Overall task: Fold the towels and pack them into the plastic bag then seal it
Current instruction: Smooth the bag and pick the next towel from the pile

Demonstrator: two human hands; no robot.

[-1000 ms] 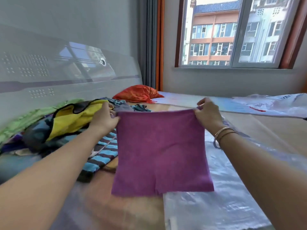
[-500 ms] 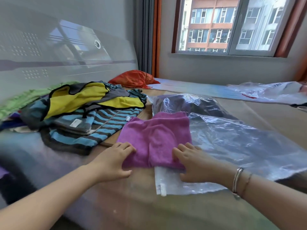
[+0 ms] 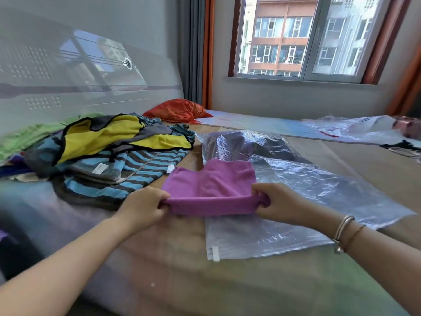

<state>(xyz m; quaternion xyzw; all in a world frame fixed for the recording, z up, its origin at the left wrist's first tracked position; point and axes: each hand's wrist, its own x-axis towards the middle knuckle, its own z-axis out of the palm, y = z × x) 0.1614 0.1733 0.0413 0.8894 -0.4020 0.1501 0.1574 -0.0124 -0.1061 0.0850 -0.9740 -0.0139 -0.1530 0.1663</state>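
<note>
A purple towel lies folded on the bed, partly over the near left corner of a clear plastic bag. My left hand grips the towel's near left corner and my right hand grips its near right corner, lifting the near edge slightly. Dark folded cloth shows inside the bag at its far end. The bag's zip strip lies near me.
A heap of towels, yellow, grey and blue-striped, lies to the left against the headboard. An orange cloth sits at the back. More plastic bags lie far right. Bare mattress is in front.
The towel was held up spread open, then laid down folded on the bed. Now both hands have taken its near corners and raised the near edge.
</note>
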